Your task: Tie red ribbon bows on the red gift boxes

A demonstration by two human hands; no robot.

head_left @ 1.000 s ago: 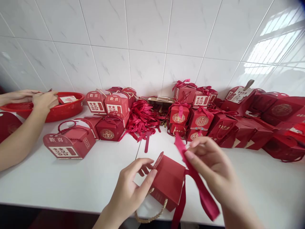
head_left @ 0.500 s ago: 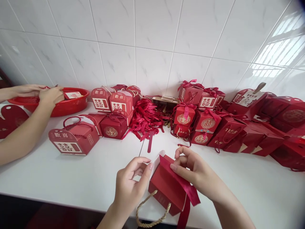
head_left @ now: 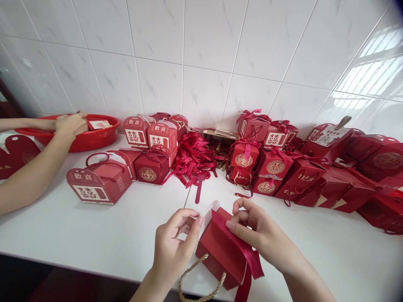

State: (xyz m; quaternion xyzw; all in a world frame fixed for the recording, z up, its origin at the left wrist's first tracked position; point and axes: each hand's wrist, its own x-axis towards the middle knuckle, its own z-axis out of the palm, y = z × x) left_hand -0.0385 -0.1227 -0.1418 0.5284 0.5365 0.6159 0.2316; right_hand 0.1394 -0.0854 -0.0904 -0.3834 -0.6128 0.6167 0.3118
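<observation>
A small red gift box [head_left: 217, 256] with a twisted rope handle [head_left: 206, 298] rests near the front edge of the white table. Across its top runs a dark red ribbon [head_left: 234, 235], one end hanging down in front. My left hand [head_left: 176, 239] is closed, thumb and forefinger meeting at the box's pale side flap [head_left: 206, 218]. The thumb of my right hand [head_left: 260, 230] presses the ribbon against curled fingers, over the far side of the box top. Part of that grip is hidden behind the thumb.
Finished red boxes [head_left: 99, 184] stand to the left, and stacked boxes [head_left: 273, 161] with bows to the right. A ribbon heap [head_left: 192, 157] lies between them. At the far left, a co-worker's hands [head_left: 71, 123] reach into a red plastic basket [head_left: 94, 140].
The view has shifted slightly. My hands keep nearly the same place on the box and ribbon. The co-worker's far hand has moved lower into the basket.
</observation>
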